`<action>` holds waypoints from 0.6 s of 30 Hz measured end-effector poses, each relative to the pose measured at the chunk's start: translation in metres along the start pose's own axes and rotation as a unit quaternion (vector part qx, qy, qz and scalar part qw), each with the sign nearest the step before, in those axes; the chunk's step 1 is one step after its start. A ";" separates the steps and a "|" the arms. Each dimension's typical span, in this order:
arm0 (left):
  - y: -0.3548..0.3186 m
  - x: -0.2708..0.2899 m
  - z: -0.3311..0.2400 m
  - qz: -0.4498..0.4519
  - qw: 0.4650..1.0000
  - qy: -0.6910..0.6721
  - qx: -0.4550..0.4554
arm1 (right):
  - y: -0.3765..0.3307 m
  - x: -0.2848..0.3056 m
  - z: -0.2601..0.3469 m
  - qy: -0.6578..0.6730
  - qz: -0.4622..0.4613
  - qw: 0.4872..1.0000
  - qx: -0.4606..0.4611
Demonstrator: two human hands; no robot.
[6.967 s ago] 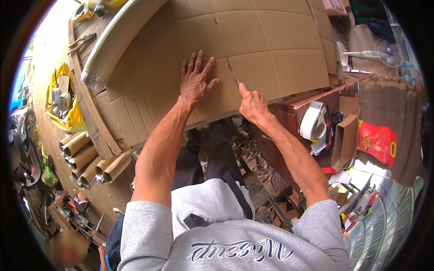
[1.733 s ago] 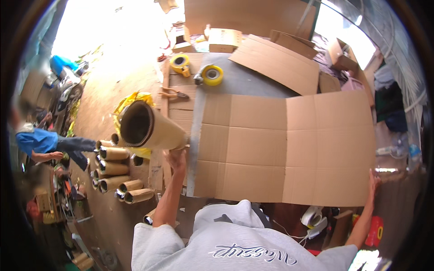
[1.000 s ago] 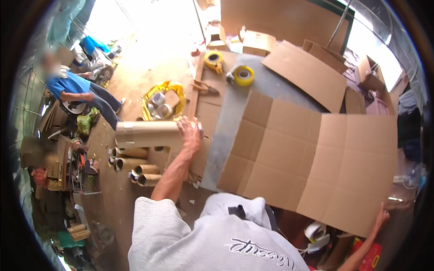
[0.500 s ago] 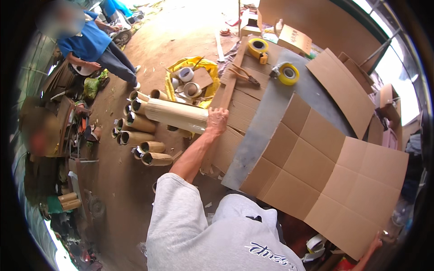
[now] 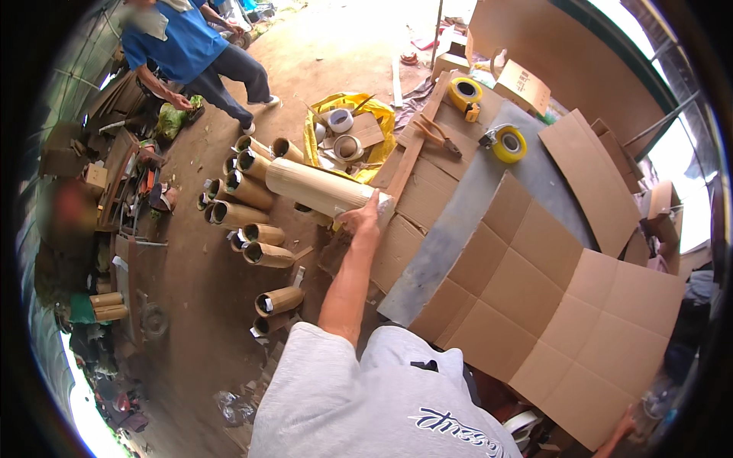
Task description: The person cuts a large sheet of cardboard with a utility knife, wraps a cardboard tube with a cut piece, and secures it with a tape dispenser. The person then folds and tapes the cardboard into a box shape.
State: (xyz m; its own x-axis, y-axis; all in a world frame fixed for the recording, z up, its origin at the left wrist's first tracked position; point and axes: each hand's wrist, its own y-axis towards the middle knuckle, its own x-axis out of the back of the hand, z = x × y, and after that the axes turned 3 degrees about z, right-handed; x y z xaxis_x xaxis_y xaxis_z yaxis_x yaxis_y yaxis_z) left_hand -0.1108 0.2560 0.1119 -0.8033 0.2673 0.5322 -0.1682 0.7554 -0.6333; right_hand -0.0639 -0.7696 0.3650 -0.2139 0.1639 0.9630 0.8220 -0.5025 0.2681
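Note:
A long cardboard tube (image 5: 313, 183) lies tilted across the left edge of the worktable, its far end over a cluster of upright tubes. My left hand (image 5: 362, 219) is closed around its near end, which looks wrapped in clear tape. At the lower right, my right hand (image 5: 624, 427) grips the near corner of a large creased cardboard sheet (image 5: 534, 298); part of its fingers is hidden. The sheet slopes over the front of the grey tabletop (image 5: 435, 248).
Several cardboard tubes (image 5: 248, 191) stand on the ground at left. Behind them is a yellow sack (image 5: 389, 126) with tape rolls. Pliers (image 5: 437, 139), a wooden strip (image 5: 416, 137) and two tape dispensers (image 5: 509, 143) lie on the table. A person in blue (image 5: 191, 46) is at far left.
My left hand has shifted its grip from on top of the tube to its near end, a finger pointing up along it. The person in blue has stepped closer. The view has shifted slightly.

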 end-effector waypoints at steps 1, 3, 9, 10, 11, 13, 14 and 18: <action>0.007 -0.003 0.003 -0.028 0.999 -0.023 0.030 | 0.003 -0.001 0.000 0.007 -0.002 1.000 0.001; 0.000 -0.006 0.015 -0.010 0.992 -0.122 -0.006 | -0.004 -0.003 -0.010 0.011 -0.007 1.000 -0.006; 0.007 -0.013 0.077 0.059 0.871 -0.251 -0.419 | 0.004 -0.011 -0.023 0.022 -0.008 1.000 0.001; -0.020 -0.005 0.070 0.100 0.863 -0.210 -0.448 | -0.002 -0.009 -0.034 0.017 -0.008 1.000 -0.005; -0.019 -0.004 0.072 0.102 0.853 -0.151 -0.490 | 0.002 -0.012 -0.033 0.023 -0.012 1.000 0.000; -0.017 -0.004 0.076 0.084 0.827 -0.032 -0.555 | 0.008 -0.017 -0.035 0.028 -0.015 0.999 0.012; -0.020 -0.008 0.075 0.069 0.813 0.030 -0.577 | 0.008 -0.020 -0.037 0.029 -0.018 0.999 0.016; -0.040 -0.017 0.048 0.075 0.803 0.209 -0.553 | 0.008 -0.048 -0.054 0.045 -0.032 0.997 0.055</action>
State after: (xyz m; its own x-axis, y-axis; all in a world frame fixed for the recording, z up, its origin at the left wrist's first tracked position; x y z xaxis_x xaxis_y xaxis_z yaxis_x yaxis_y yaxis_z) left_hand -0.1177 0.1921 0.1008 -0.4653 0.4086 0.7852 0.7089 0.7033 0.0541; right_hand -0.0756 -0.8271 0.3224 -0.3105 0.1146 0.9437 0.8570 -0.3959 0.3300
